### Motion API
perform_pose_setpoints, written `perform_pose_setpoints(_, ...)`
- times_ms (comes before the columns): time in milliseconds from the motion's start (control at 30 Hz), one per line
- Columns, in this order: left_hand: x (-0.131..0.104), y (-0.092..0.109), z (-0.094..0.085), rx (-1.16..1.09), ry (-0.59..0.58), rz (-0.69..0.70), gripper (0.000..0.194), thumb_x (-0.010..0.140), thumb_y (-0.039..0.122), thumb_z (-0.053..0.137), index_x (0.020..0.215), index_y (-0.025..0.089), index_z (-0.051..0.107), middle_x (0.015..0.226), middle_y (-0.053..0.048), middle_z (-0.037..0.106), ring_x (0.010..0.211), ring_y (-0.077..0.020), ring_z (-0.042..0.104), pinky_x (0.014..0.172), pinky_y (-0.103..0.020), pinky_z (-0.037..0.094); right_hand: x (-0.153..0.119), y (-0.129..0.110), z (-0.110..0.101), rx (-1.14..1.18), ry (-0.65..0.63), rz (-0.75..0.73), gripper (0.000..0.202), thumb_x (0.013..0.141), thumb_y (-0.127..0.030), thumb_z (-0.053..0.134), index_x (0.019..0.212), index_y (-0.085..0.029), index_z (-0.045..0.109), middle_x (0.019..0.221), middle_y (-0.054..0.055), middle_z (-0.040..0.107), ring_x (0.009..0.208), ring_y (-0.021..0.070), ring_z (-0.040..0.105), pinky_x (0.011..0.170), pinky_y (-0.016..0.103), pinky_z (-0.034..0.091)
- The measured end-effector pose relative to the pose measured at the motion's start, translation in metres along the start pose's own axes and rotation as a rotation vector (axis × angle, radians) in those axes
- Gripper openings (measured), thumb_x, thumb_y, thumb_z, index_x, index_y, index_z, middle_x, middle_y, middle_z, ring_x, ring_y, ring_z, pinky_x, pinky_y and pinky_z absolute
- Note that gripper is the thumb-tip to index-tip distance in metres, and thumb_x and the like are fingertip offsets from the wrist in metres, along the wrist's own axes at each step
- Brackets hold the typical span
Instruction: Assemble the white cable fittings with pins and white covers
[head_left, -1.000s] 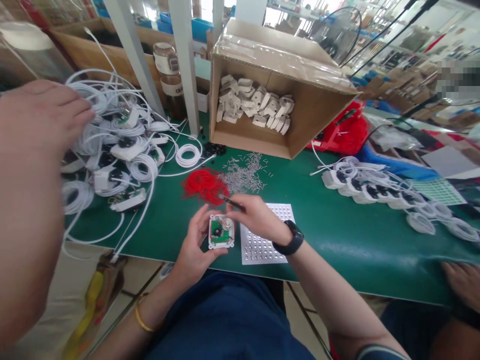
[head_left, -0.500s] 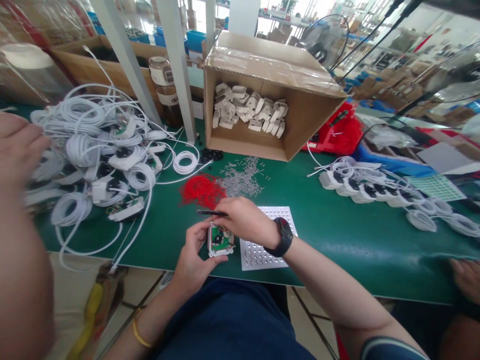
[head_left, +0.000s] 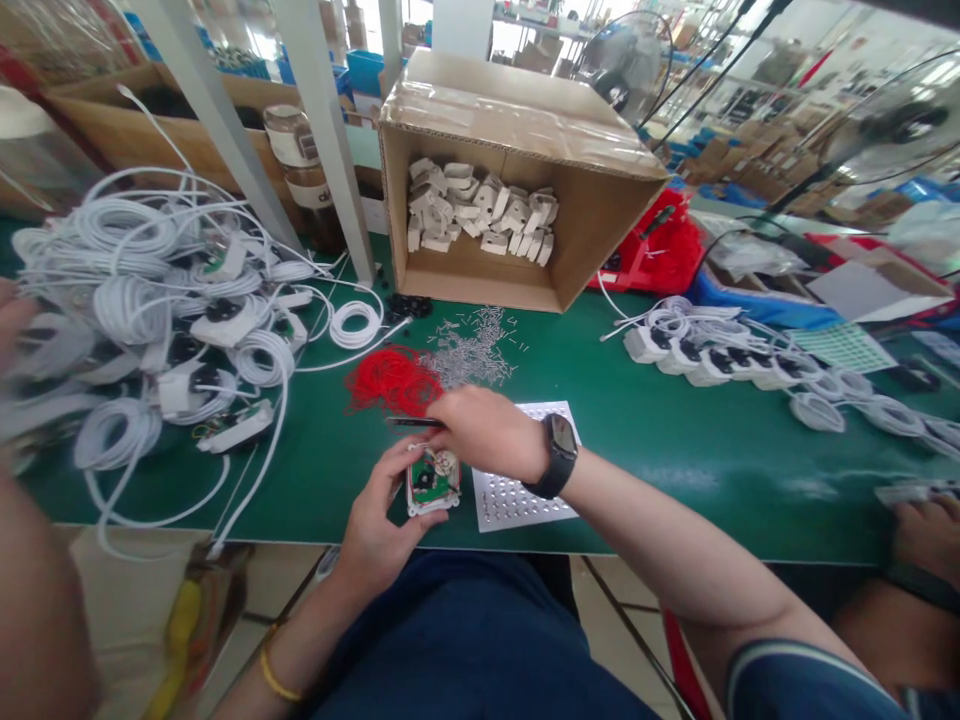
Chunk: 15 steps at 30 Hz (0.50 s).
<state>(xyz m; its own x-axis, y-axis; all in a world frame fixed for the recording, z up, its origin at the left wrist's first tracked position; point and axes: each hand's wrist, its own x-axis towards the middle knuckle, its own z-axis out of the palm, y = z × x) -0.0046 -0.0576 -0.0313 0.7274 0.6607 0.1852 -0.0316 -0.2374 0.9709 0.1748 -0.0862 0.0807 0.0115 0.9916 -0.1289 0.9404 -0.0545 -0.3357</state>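
My left hand (head_left: 382, 520) grips a small white housing (head_left: 433, 482) with a green circuit board inside, fingers and thumb around its left and lower sides. Above it, my right hand (head_left: 484, 430) is closed round a thin dark tool (head_left: 409, 422) that points left; its fingertips are at the housing's top edge. Just beyond lie a tangle of red rings (head_left: 391, 380) and a heap of small screws (head_left: 472, 345). A white sheet with rows of small shiny parts (head_left: 510, 502) lies partly under my right wrist.
An open cardboard box (head_left: 517, 110) holds white housings. Coiled white cables (head_left: 150, 300) heap at the left; a row of cabled units (head_left: 709, 360) lies at the right. Other people's hands show at the left edge and at the right edge (head_left: 926, 525).
The view has shifted slightly right. Both my hands keep their hold, the right one a little turned. The person at the left has drawn back; the one at the right now touches a light strip.
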Motion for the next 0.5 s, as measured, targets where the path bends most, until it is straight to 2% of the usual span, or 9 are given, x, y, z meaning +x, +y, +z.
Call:
perform_pose_setpoints(133, 0.001, 0.004, 0.002, -0.066, -0.019, 0.008, 0.056, 0.069, 0.017, 0.073, 0.117, 0.023, 0.045, 0.135, -0.013, 0.043, 0.128, -0.0286, 0.040, 0.103, -0.048, 0.039, -0.007, 0.008, -0.001, 0.157, -0.039, 0.023, 0.005, 0.078, -0.020, 0.063, 0.075, -0.017, 0.065, 0.071, 0.004, 0.064, 0.064, 0.0138, 0.055, 0.052, 0.024, 0.028)
perform_pose_setpoints(267, 0.003, 0.004, 0.002, -0.131, -0.047, 0.041, 0.053, 0.069, 0.013, 0.072, 0.112, 0.024, 0.043, 0.133, -0.013, 0.045, 0.127, -0.0282, 0.041, 0.101, -0.050, 0.041, -0.017, 0.016, 0.000, 0.401, -0.100, 0.078, 0.007, 0.080, -0.012, 0.057, 0.076, -0.016, 0.061, 0.061, -0.002, 0.058, 0.056, 0.0095, 0.049, 0.053, 0.022, 0.030)
perform_pose_setpoints(400, 0.000, -0.001, 0.000, -0.132, -0.059, 0.040, 0.053, 0.070, 0.011, 0.071, 0.112, 0.025, 0.042, 0.135, -0.012, 0.044, 0.128, -0.0277, 0.040, 0.101, -0.050, 0.040, -0.035, 0.018, 0.021, 0.657, -0.109, 0.116, 0.023, 0.089, -0.024, 0.048, 0.068, -0.016, 0.054, 0.059, -0.002, 0.053, 0.053, 0.0083, 0.046, 0.052, 0.021, 0.031)
perform_pose_setpoints(500, -0.003, -0.003, 0.002, -0.118, 0.010, 0.024, 0.053, 0.071, 0.014, 0.071, 0.113, 0.026, 0.042, 0.136, -0.011, 0.044, 0.127, -0.0268, 0.042, 0.102, -0.048, 0.039, -0.048, 0.010, 0.052, 1.125, -0.177, 0.239, 0.030, 0.093, -0.043, 0.037, 0.084, -0.019, 0.052, 0.048, -0.009, 0.036, 0.038, 0.0060, 0.031, 0.040, 0.018, 0.025)
